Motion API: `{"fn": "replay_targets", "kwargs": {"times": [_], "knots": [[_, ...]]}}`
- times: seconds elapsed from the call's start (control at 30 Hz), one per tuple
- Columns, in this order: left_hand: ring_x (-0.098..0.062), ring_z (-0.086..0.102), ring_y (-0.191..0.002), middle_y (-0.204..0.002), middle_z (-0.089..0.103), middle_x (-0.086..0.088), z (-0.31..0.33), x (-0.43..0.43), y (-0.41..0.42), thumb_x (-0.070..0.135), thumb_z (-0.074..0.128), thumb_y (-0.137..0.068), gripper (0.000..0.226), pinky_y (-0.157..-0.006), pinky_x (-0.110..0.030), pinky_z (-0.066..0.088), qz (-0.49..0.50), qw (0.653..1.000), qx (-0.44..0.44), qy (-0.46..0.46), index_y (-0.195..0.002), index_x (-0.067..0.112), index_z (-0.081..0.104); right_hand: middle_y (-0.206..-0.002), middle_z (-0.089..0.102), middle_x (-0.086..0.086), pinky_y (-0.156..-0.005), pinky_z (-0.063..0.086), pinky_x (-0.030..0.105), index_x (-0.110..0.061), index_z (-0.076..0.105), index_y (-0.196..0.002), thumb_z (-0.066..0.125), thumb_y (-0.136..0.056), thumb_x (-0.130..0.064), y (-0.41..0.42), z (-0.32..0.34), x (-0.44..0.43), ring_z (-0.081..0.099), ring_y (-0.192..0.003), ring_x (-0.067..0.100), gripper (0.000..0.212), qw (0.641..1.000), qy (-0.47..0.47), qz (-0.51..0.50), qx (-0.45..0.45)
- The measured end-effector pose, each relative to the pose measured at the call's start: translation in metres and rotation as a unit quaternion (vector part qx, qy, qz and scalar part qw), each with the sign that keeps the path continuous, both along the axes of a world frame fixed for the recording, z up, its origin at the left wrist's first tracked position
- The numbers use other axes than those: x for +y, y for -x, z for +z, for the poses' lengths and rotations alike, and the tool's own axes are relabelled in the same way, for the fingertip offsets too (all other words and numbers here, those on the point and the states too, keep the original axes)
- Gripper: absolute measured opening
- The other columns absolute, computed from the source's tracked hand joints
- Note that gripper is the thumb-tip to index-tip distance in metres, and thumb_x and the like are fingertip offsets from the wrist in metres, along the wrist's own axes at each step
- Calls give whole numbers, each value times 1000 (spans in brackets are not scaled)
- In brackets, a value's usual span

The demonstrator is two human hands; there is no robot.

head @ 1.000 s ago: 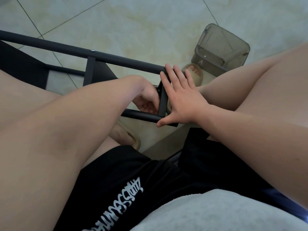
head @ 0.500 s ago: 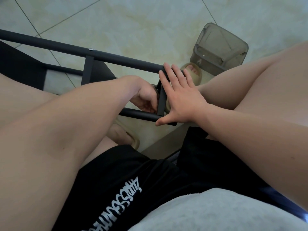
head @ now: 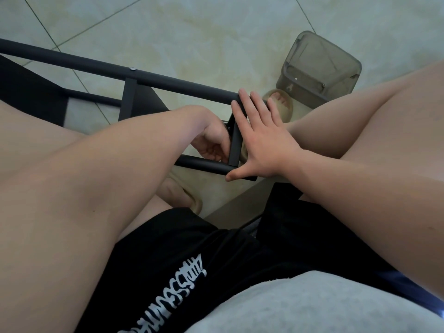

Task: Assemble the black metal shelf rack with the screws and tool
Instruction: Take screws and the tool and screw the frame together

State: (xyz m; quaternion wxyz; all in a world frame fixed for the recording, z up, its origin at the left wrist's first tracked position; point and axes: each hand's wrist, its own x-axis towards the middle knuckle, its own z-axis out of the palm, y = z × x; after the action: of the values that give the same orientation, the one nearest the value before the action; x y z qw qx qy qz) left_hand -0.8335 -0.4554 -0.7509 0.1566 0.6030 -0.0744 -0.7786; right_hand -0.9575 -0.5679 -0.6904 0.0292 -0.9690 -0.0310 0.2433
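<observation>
Head view: the right hand (head: 264,145) is pressing flat, fingers straight, against the end bar (head: 235,146) of the rack (head: 168,80), likely bracing it, while the left hand (head: 213,143) is curling behind, its hold hidden.

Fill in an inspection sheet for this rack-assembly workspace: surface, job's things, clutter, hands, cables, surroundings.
Surface: pale tiled floor with thin grout lines.
Job's things: black rack frame between the person's knees; one screw head shows on its upper tube; no tool seen.
Clutter: grey see-through plastic container on the floor beyond the frame.
Hands: right hand flat, fingers straight, pressed against the frame's short end bar; left hand curled on the other side of that bar, and whatever it holds is hidden.
Cables: nothing seen.
Surroundings: the person's bare legs, beige slippers, black printed shorts.
</observation>
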Motion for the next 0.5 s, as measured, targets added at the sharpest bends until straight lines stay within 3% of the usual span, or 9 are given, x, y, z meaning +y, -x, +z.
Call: {"fn": "replay_targets", "kwargs": {"times": [0.5], "knots": [[-16, 60, -79, -88, 64, -8, 2, 1, 4, -9, 53, -91, 21, -77, -26, 49, 19, 999, 8, 38, -103, 4, 64, -167, -21, 17, -126, -5, 53, -8, -10, -161, 47, -53, -101, 1, 1, 1, -18, -155, 34, 154, 1000, 3, 0, 1]]}}
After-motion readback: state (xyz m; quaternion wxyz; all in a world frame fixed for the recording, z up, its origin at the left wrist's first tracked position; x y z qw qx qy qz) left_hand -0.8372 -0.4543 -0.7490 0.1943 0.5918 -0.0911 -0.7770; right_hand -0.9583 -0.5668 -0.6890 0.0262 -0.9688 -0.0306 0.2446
